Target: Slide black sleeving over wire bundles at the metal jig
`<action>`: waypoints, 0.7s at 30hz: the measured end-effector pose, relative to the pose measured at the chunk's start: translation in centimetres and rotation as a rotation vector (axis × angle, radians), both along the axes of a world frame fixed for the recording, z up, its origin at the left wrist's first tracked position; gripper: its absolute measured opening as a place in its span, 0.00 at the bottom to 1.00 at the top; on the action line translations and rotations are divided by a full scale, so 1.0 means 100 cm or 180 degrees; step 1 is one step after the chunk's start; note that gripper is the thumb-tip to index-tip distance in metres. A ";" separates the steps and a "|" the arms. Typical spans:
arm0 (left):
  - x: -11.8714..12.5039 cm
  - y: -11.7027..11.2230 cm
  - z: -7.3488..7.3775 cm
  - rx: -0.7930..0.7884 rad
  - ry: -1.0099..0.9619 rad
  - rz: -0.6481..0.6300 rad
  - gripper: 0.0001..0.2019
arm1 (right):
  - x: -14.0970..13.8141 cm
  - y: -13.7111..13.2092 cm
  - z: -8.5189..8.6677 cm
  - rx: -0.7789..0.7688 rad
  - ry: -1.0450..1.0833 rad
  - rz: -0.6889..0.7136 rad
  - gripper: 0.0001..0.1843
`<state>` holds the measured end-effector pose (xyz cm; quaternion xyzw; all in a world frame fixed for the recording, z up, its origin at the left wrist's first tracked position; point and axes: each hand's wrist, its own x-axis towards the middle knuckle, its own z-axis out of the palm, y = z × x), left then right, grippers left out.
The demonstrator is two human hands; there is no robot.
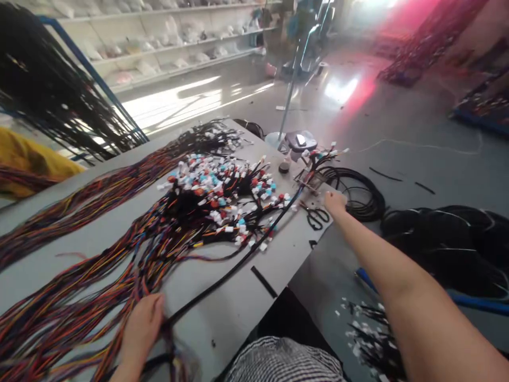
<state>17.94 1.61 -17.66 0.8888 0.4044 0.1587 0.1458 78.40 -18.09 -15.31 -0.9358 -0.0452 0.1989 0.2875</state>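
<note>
My left hand is at the lower left with its fingers curled around part of a wire harness; the wires below it are blurred. From there the harness's long black sleeve runs diagonally over the table to a small metal fixture at the far corner. Loose wire ends with white connectors stick out past that fixture. My right hand is closed just beside the fixture, arm outstretched; what its fingers hold, if anything, is hidden. Black-handled scissors lie on the table close to this hand.
Bundles of coloured wires with piled connectors cover much of the table. A short black strip lies near its front edge. Black tubing coils lie beyond the corner. A blue rack holds hanging cables at left.
</note>
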 end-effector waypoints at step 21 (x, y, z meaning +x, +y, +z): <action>0.654 -0.042 -0.068 -0.3792 -0.0398 -0.0018 0.34 | 0.015 -0.132 -0.088 0.0752 0.1314 0.2036 0.26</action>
